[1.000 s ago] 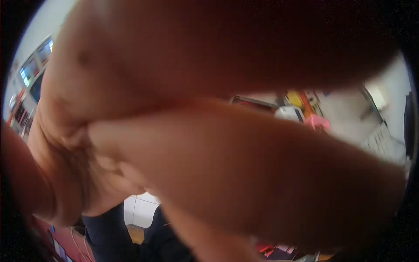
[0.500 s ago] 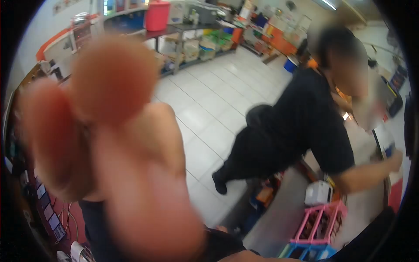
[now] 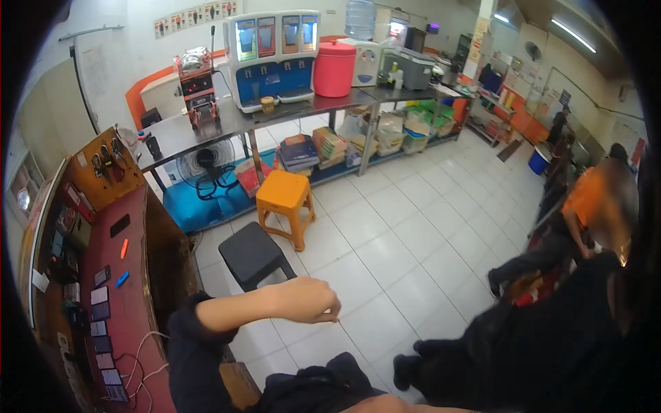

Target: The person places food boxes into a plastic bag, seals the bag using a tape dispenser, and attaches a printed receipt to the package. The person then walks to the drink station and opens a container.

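My left hand (image 3: 306,301) reaches out from a dark rolled sleeve (image 3: 196,344) at the lower middle. Its fingers curl downward and inward, and no object shows in them. Below and in front of it, nearest to the hand, stands a black stool (image 3: 255,255), partly covered by the forearm. Behind that is an orange plastic stool (image 3: 284,193). Only a strip of bare arm (image 3: 392,405) shows at the bottom edge; my right hand is out of view.
A red-topped counter (image 3: 131,234) with phones and cables runs along the left. The steel table (image 3: 241,120) holds a drink dispenser (image 3: 275,62) and a pink drum (image 3: 335,69). A person in black (image 3: 523,344) is close on the right; a person in orange (image 3: 585,196) is beyond.
A blurred hand close to the camera has gone from in front of it. My left hand now shows lower down. The view has swung left, bringing in the stools and the dispenser.
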`<state>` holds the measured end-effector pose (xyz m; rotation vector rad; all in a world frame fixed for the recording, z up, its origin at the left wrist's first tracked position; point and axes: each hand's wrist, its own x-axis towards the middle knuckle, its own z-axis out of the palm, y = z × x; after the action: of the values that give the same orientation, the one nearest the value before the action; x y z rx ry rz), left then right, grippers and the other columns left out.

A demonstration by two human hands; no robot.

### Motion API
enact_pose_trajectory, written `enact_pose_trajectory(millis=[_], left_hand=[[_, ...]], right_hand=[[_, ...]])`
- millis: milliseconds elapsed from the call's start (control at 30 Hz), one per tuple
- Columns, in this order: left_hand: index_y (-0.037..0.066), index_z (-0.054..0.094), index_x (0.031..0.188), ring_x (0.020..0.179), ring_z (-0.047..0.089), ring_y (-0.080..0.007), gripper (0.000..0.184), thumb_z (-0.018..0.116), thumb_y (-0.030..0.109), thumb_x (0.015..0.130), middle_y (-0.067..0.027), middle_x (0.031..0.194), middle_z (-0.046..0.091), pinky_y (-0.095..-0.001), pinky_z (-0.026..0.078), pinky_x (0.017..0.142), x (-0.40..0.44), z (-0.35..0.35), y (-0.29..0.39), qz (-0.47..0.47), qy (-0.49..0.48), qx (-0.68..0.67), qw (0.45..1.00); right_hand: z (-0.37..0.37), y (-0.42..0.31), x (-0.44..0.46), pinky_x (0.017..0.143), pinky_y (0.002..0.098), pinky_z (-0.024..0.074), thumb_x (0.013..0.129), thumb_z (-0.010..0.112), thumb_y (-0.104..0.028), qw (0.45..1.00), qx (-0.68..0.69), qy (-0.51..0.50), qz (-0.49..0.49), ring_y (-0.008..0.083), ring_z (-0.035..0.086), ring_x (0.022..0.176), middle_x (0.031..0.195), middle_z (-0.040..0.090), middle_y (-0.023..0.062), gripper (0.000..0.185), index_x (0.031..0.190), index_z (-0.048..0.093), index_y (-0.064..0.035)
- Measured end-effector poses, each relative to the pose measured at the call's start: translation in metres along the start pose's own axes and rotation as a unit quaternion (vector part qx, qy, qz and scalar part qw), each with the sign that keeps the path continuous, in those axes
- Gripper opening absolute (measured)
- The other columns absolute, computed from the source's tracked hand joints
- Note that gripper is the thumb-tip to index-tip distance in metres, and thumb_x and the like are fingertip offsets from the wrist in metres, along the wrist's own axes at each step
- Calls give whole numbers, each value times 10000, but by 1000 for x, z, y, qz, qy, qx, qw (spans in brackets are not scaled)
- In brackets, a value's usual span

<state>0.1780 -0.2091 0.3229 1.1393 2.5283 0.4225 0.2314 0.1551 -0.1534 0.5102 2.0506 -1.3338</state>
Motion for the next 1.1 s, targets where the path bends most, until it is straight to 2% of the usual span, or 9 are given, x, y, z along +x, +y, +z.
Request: enact_pose_trajectory(millis=[200, 300, 433, 600, 667, 833, 967, 1033, 1100], left_hand=[[59, 631, 825, 724, 596, -321, 317, 527, 358, 810, -151, 734, 620, -429, 465, 651, 132, 23, -206, -186, 10, -51, 981], [32, 620, 850, 797, 598, -338, 340, 520, 353, 801, -173, 840, 621, -435, 480, 687, 178, 95, -312, -304, -31, -4, 952], [65, 629, 878, 886, 578, -344, 398, 455, 416, 804, -165, 926, 615, -459, 452, 758, 175, 272, -431, -399, 6, -187, 898], [76, 628, 973, 981, 554, -331, 415, 526, 414, 755, -156, 1063, 580, -432, 444, 820, 89, 376, -419, -619, -134, -330, 700], [66, 625, 965, 960, 557, -337, 380, 535, 363, 746, -161, 1030, 585, -432, 445, 809, 63, 357, -417, -716, -132, -362, 582], [40, 617, 944, 907, 566, -351, 300, 557, 236, 724, -174, 948, 599, -431, 448, 782, 74, 264, -561, -845, 77, -297, 439], [20, 611, 927, 864, 573, -362, 250, 574, 134, 707, -184, 883, 609, -430, 450, 761, 130, 117, -772, -784, 345, -132, 499], [14, 483, 1110, 1097, 420, -373, 412, 592, 134, 731, -218, 1174, 457, -400, 357, 913, 154, 35, -899, -689, 454, 36, 564], [22, 407, 1184, 1117, 392, -391, 533, 623, 216, 737, -207, 1220, 394, -431, 349, 916, 198, -134, -960, -639, 499, 35, 584]], right_hand=[[-1, -96, 154, 564, 294, 479, 831, 485, -252, 996, -37, -69, 39, 165, 614, 692, 858, 645, 132, 269, 842, 610, -13], [-23, -141, 223, 554, 294, 480, 833, 483, -247, 988, -73, -100, 96, 162, 614, 688, 859, 645, 132, 263, 842, 608, -16], [-68, -201, 314, 540, 294, 481, 836, 480, -241, 977, -100, -112, 153, 159, 613, 682, 860, 644, 132, 255, 844, 605, -19], [-119, -307, 487, 523, 293, 482, 840, 477, -233, 984, -133, -84, 85, 155, 612, 675, 862, 643, 132, 245, 845, 601, -23], [-105, -397, 560, 641, 290, 489, 785, 532, -269, 931, -339, -132, -24, 161, 623, 636, 755, 658, 102, 299, 789, 635, 12], [-37, -591, 646, 497, 285, 481, 798, 524, -222, 987, -132, -80, -49, 174, 616, 592, 733, 650, 92, 243, 883, 611, -12], [21, -713, 683, 537, 268, 480, 817, 535, -279, 957, -176, -203, -110, 151, 603, 633, 815, 648, 87, 286, 947, 598, -32], [44, -782, 691, 570, 260, 475, 840, 530, -309, 947, -154, -240, -146, 133, 588, 656, 835, 641, 74, 305, 974, 593, -42], [71, -850, 708, 594, 257, 477, 847, 521, -268, 944, -114, -261, -168, 127, 580, 666, 830, 631, 64, 267, 966, 591, -39]])
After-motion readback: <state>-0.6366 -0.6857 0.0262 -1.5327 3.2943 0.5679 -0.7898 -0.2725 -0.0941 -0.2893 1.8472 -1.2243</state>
